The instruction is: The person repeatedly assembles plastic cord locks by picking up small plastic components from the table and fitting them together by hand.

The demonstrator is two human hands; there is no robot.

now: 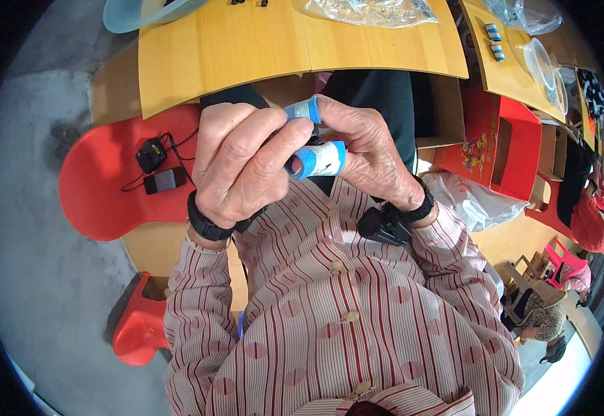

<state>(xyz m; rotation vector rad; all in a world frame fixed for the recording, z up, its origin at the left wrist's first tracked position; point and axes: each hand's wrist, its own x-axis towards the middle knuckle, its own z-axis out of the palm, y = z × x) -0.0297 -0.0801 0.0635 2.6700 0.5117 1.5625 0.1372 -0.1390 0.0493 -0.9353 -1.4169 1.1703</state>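
Red-striped cream shirt, blue-banded white tube, red chair, yellow wooden table, black wristbands

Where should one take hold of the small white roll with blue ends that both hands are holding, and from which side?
Grip the white roll probably on its bare right half, coming from the right. It lies roughly level between the hands; the left hand covers its left blue end, while the right hand sits behind it, so the white middle and right blue band stay exposed.

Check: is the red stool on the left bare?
No, the red stool carries two small black devices joined by a thin cable, lying beside the left hand.
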